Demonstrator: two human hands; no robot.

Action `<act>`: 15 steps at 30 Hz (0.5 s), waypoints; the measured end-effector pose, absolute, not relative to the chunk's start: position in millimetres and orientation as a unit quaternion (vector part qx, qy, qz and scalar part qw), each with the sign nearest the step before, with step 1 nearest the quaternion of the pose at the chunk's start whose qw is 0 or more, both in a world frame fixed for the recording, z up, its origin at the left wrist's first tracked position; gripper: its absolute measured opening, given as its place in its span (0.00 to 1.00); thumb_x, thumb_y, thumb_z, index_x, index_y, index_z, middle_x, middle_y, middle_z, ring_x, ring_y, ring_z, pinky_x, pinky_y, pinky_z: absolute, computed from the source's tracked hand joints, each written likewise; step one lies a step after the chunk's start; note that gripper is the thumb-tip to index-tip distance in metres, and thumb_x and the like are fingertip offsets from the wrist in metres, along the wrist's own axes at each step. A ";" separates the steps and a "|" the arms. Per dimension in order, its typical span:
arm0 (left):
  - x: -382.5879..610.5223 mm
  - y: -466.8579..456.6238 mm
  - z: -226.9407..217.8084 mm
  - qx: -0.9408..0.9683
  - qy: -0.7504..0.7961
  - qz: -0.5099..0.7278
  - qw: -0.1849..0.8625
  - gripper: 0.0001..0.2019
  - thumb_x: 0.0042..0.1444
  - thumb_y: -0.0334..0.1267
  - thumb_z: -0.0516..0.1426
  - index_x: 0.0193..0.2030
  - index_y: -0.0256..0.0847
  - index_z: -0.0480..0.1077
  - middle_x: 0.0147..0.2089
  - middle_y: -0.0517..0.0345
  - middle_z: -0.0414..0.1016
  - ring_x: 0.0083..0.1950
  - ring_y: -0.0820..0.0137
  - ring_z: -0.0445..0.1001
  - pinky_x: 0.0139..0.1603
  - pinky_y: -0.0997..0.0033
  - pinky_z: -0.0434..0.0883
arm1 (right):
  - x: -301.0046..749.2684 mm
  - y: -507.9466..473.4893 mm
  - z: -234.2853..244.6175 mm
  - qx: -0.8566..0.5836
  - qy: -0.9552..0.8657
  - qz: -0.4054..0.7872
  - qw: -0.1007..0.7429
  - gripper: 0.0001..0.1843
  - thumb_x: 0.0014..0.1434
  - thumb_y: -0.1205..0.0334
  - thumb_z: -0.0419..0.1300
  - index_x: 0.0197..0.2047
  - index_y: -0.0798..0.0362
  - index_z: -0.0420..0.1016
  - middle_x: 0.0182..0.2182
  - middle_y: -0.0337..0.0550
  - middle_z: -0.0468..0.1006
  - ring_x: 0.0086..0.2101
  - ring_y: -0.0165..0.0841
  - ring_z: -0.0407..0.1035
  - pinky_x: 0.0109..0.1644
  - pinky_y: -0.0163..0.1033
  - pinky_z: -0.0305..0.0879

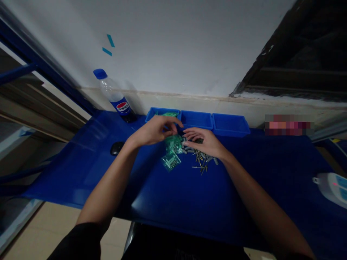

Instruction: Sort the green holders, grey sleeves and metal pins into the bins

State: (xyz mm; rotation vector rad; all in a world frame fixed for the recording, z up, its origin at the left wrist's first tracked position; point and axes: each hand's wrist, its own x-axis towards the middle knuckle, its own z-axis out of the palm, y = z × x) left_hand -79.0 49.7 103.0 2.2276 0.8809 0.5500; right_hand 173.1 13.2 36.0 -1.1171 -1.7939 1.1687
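Note:
My left hand (pixel 155 130) hovers over small green plastic bags (pixel 172 143), its index finger stretched out and the other fingers bent. No object shows clearly between its fingertips. Thin metal pieces are visible inside the bags. Just to the right, my right hand (pixel 204 140) is over a loose pile of grey cylindrical pieces (pixel 209 159) and thin brass-coloured pins (pixel 201 159). Its fingers reach left, with the thumb apart from them. Part of the pile is hidden under this hand.
Behind my hands stand joined blue trays (pixel 231 124), the left one with green bags in it. A cola bottle (pixel 119 101) stands at back left, near a black rounded object (pixel 117 148). A white device (pixel 332 188) lies at the right edge of the blue table (pixel 173 198).

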 end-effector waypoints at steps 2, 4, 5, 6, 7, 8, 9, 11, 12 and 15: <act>-69.4 50.6 108.6 0.835 0.347 0.250 0.348 0.14 0.63 0.34 0.59 0.54 0.38 0.78 0.42 0.52 0.84 0.44 0.69 0.82 0.46 0.70 0.77 | 171.4 13.1 34.8 -0.425 -0.682 0.468 0.368 0.27 0.54 0.50 0.76 0.55 0.49 0.81 0.47 0.48 0.86 0.44 0.40 0.81 0.53 0.48 0.78; -60.6 52.2 108.8 0.816 0.358 0.278 0.359 0.14 0.64 0.36 0.59 0.53 0.37 0.79 0.41 0.52 0.83 0.44 0.68 0.82 0.46 0.69 0.78 | 171.0 14.3 32.8 -0.426 -0.658 0.486 0.387 0.20 0.56 0.51 0.74 0.49 0.49 0.82 0.44 0.46 0.86 0.42 0.39 0.81 0.52 0.49 0.78; -57.0 53.3 107.3 0.808 0.362 0.291 0.363 0.13 0.63 0.37 0.60 0.52 0.37 0.79 0.41 0.51 0.83 0.44 0.67 0.82 0.47 0.68 0.79 | 171.6 15.4 31.8 -0.428 -0.644 0.495 0.396 0.16 0.57 0.51 0.73 0.45 0.49 0.83 0.41 0.45 0.86 0.40 0.39 0.82 0.51 0.49 0.78; -54.3 54.6 105.2 0.800 0.366 0.305 0.365 0.14 0.62 0.38 0.61 0.52 0.36 0.79 0.41 0.50 0.83 0.44 0.67 0.82 0.48 0.67 0.79 | 172.8 16.7 30.9 -0.431 -0.630 0.503 0.405 0.13 0.57 0.51 0.72 0.42 0.49 0.82 0.38 0.44 0.86 0.39 0.38 0.82 0.49 0.48 0.78; -52.5 55.9 102.8 0.794 0.368 0.316 0.366 0.14 0.61 0.39 0.63 0.52 0.36 0.79 0.43 0.49 0.83 0.43 0.67 0.82 0.48 0.66 0.79 | 174.4 17.9 30.3 -0.434 -0.618 0.510 0.411 0.12 0.58 0.51 0.72 0.40 0.49 0.82 0.36 0.43 0.86 0.37 0.38 0.82 0.47 0.48 0.79; -51.5 57.2 100.2 0.792 0.367 0.323 0.367 0.16 0.60 0.40 0.64 0.52 0.36 0.79 0.44 0.49 0.83 0.43 0.67 0.81 0.49 0.66 0.79 | 176.2 19.1 30.1 -0.437 -0.609 0.515 0.416 0.12 0.57 0.50 0.71 0.38 0.49 0.81 0.34 0.43 0.85 0.36 0.38 0.82 0.45 0.47 0.79; -51.3 58.3 97.7 0.792 0.365 0.320 0.370 0.18 0.58 0.41 0.66 0.53 0.36 0.78 0.45 0.49 0.83 0.43 0.68 0.81 0.49 0.66 0.79 | 177.9 20.0 30.3 -0.439 -0.602 0.518 0.420 0.13 0.57 0.50 0.71 0.38 0.49 0.80 0.33 0.43 0.85 0.36 0.38 0.81 0.43 0.46 0.78; -52.3 59.5 93.8 0.798 0.357 0.289 0.390 0.21 0.56 0.42 0.68 0.54 0.36 0.77 0.43 0.50 0.83 0.41 0.68 0.81 0.47 0.67 0.80 | 180.3 20.6 32.0 -0.442 -0.596 0.516 0.428 0.13 0.57 0.49 0.72 0.38 0.49 0.80 0.33 0.43 0.85 0.35 0.37 0.81 0.42 0.46 0.78; -53.3 59.5 92.6 0.800 0.352 0.271 0.403 0.21 0.55 0.42 0.69 0.53 0.35 0.77 0.41 0.51 0.83 0.40 0.68 0.81 0.46 0.67 0.80 | 180.7 20.5 33.3 -0.443 -0.593 0.515 0.432 0.13 0.57 0.50 0.72 0.38 0.49 0.80 0.32 0.43 0.85 0.35 0.37 0.81 0.42 0.46 0.78; -56.7 57.9 93.0 0.801 0.352 0.253 0.412 0.15 0.56 0.41 0.67 0.47 0.36 0.77 0.38 0.52 0.82 0.38 0.68 0.81 0.43 0.68 0.80 | 179.0 19.3 38.0 -0.447 -0.583 0.519 0.437 0.12 0.58 0.51 0.71 0.40 0.49 0.79 0.34 0.44 0.85 0.36 0.38 0.82 0.45 0.47 0.79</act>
